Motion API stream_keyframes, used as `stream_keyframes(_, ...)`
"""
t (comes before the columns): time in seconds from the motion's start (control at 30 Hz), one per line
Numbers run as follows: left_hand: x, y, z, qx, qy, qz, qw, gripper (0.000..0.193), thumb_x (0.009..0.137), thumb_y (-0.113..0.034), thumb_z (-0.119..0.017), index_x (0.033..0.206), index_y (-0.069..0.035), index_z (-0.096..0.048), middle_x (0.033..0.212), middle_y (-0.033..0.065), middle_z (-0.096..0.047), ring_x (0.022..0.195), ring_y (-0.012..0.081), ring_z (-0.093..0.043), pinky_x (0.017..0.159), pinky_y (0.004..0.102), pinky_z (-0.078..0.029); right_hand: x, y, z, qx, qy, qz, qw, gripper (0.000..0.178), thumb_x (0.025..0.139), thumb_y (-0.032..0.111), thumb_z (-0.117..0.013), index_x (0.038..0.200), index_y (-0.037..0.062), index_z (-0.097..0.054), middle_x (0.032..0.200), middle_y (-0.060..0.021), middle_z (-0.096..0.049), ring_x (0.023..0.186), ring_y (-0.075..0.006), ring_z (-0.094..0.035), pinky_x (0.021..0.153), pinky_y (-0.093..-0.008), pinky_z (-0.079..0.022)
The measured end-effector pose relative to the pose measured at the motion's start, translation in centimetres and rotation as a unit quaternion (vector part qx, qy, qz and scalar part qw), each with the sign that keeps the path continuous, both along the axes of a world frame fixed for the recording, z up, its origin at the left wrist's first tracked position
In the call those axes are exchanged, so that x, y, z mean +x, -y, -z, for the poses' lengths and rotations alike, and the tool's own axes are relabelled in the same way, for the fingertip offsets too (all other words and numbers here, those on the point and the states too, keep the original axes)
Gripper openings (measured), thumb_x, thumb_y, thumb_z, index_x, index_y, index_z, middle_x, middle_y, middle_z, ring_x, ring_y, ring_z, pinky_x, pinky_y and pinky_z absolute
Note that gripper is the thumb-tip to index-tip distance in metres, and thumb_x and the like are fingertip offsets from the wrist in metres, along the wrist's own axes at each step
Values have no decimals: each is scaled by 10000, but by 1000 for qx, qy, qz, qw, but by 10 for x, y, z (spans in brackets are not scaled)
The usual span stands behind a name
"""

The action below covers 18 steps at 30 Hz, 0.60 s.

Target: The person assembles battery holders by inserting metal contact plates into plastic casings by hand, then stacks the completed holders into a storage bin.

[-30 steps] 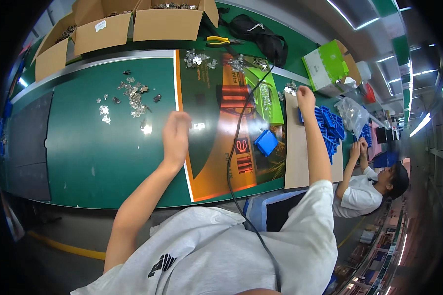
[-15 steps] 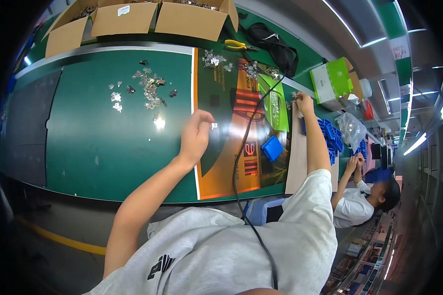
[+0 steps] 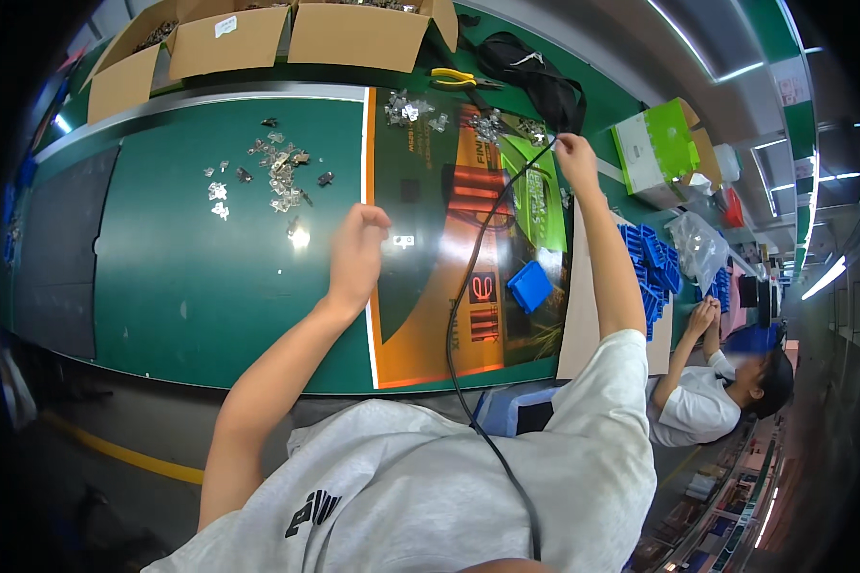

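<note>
My left hand [image 3: 356, 253] is held over the left border of a glossy orange and dark printed sheet [image 3: 420, 344], its fingers curled in; whatever they hold, if anything, is hidden. Just right of its fingertips lies a small pale metal piece [image 3: 403, 241]. My right hand [image 3: 579, 164] reaches to the far right, fingers pinched together by a black cable [image 3: 478, 258] and a small heap of metal pieces [image 3: 535, 132]. What sits between those fingertips is too small to make out. More metal pieces [image 3: 409, 109] lie along the sheet's far edge.
Loose small pieces [image 3: 285, 177] are scattered on the green table [image 3: 182, 296]. A blue tray [image 3: 528, 287] rests on the sheet, and blue parts [image 3: 652, 272] pile up at right. Yellow-handled pliers [image 3: 454, 76] and cardboard boxes [image 3: 358, 38] stand behind. A co-worker [image 3: 702, 401] sits at right.
My right hand has moved away from me, from the sheet's right edge to the far heap beside the cable. My left hand has drawn slightly left, away from the small metal piece.
</note>
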<state>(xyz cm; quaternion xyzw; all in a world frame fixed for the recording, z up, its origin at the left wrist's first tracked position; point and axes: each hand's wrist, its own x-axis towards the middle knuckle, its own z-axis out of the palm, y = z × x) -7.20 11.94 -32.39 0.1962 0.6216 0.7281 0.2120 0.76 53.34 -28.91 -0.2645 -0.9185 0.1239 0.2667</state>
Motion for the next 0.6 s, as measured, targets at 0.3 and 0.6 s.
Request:
stream_keyframes(0.3, -1, -6, 0, 24, 6, -6, 1000, 120, 864, -56, -430, 875, -13, -542, 804, 55, -547, 774, 143, -516, 726, 267, -424, -28, -23, 33, 118, 144, 5, 982, 212, 756, 157, -608, 936, 83, -694, 987, -151, -617, 922, -354, -571, 806, -443, -485)
stream_keyframes(0.6, 6, -2, -9, 36, -33, 5, 999, 136, 840, -4, -410, 860, -14, -544, 768, 43, -543, 723, 114, -505, 659, 259, -420, -29, -5, 29, 189, 124, -31, 974, 168, 796, 128, -579, 904, 69, -693, 926, -136, -611, 904, -319, -569, 791, -419, -482)
